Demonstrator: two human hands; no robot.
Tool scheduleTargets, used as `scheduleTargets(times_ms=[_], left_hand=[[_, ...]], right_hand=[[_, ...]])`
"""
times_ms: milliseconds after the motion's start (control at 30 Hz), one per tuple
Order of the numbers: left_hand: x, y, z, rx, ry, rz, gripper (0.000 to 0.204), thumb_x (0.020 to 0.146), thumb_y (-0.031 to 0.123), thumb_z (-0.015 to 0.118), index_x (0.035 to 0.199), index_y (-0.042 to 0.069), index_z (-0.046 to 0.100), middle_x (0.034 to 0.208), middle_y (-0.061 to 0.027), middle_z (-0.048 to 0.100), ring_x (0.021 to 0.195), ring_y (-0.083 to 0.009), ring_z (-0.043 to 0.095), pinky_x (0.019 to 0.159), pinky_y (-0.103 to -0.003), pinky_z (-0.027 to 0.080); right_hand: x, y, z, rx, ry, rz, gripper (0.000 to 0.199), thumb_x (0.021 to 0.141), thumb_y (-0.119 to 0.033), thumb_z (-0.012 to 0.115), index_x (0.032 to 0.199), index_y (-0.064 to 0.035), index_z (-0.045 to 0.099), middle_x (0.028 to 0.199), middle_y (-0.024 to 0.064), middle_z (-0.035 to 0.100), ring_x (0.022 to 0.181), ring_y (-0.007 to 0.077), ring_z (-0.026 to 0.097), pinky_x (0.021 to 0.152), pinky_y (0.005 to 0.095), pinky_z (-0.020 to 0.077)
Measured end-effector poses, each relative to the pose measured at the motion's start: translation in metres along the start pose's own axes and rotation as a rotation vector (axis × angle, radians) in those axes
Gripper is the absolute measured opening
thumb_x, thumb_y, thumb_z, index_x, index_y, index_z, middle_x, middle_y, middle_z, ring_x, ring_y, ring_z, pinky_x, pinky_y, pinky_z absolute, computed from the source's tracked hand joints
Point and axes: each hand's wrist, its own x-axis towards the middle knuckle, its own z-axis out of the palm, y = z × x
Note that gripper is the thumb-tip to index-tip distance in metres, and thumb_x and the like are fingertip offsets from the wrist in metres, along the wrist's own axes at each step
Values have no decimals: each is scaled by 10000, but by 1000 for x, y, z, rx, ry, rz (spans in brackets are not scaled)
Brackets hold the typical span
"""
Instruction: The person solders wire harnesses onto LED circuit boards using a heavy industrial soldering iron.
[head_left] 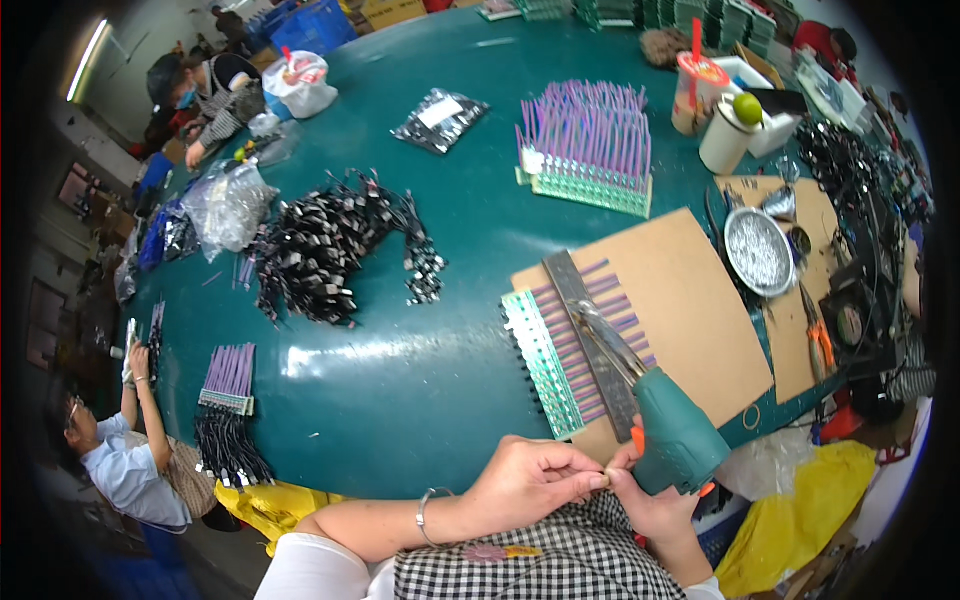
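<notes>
Gripped in the right hand point(655, 505), a teal heat gun point(675, 440) with an orange trigger, fingers wrapped tight round its handle, metal nozzle aimed up and left over a grey metal bar point(590, 335) lying across a rack of purple tubes point(575, 345) on a brown cardboard sheet point(690, 300) near the table's near edge. Pinched shut beside it, the left hand point(530, 480), fingertips point(590, 482) meeting the right thumb just below the gun; what sits between them, too small to tell. Further out on the green table point(400, 370): a second, taller rack of purple tubes point(590, 150) toward the far side, a heap of black connectors point(330, 245) at centre left, a clear plastic bag point(230, 205) by it, a round metal dish point(758, 252) toward the right edge, orange-handled pliers point(820, 340) just below it. At the left edge, another person point(120, 450) bent over a small purple rack point(230, 378)
</notes>
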Motion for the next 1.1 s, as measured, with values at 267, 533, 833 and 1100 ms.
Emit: scheduleTargets(times_ms=[267, 533, 833, 1100], left_hand=[[-3, -20, -19, -208, 53, -111, 113, 860, 14, 563, 919, -65, 619, 804, -105, 655, 717, -136, 643, 654, -250, 549], [18, -32, -49, -237, 203, -267, 156, 849, 88, 609, 862, -67, 623, 737, -109, 651, 625, -132, 626, 598, -241, 533], [21, -34, -48, -292, 197, -292, 127, 835, 72, 615, 810, -52, 621, 716, -104, 647, 606, -137, 622, 578, -238, 527], [21, -34, -47, -266, 215, -290, 122, 840, 70, 612, 801, -46, 613, 711, -101, 644, 600, -127, 614, 579, -235, 521]], right_hand=[[1, -18, 5, 171, 185, 171, 366, 770, 21, 647, 1104, 29, 495, 696, 79, 595, 671, 152, 594, 604, 244, 481], [-29, -9, -26, 301, 274, 184, 659, 678, -80, 738, 1189, 109, 367, 1163, 217, 470, 496, 188, 549, 377, 262, 471], [-53, -7, -42, 308, 287, 250, 624, 642, -100, 776, 1103, 121, 418, 546, 96, 497, 388, 164, 475, 353, 249, 432], [-63, 0, -40, 228, 255, 285, 546, 661, -123, 775, 1055, 98, 469, 534, 93, 503, 404, 164, 486, 370, 250, 417]])
